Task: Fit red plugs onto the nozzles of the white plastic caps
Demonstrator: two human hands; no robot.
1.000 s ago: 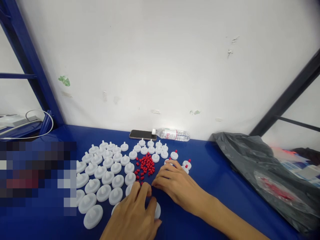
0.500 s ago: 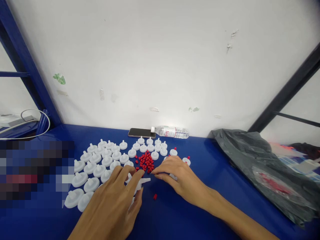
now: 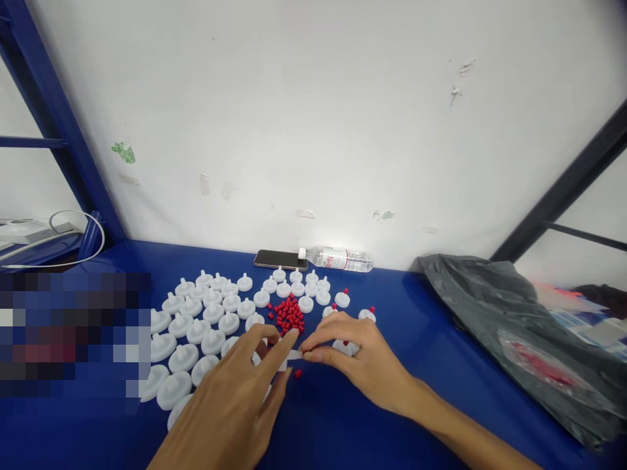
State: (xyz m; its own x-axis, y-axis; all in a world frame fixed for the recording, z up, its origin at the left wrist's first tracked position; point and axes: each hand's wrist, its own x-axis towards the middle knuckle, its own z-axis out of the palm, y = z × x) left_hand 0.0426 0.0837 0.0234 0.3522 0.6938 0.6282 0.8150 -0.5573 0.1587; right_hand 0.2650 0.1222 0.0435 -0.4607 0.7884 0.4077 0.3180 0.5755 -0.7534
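My left hand [image 3: 240, 391] is closed around a white plastic disc with a narrow stem [image 3: 294, 355], mostly hidden by the fingers, its stem pointing right. The thumb and forefinger of my right hand [image 3: 360, 349] pinch together at the stem's tip; whatever is between them is hidden. Just behind the hands is a pile of small red caps [image 3: 289, 316]. One loose red cap [image 3: 298, 374] lies below the stem. Many similar white discs [image 3: 198, 331] stand stem up to the left and behind. Several discs by my right hand carry red caps on their stems, such as the capped disc [image 3: 342, 300].
A phone [image 3: 274, 260] and a clear water bottle [image 3: 343, 258] lie along the wall. To the right, a dark grey plastic bag [image 3: 470, 294] bears a clear packet with red contents [image 3: 539, 365]. A white cable [image 3: 100, 241] loops at the left. The table [image 3: 392, 424] is blue.
My right hand has moved slightly down from the edge of the red pile, and its fingertips now meet the stem's tip. The left hand still holds the disc. The view has shifted slightly.
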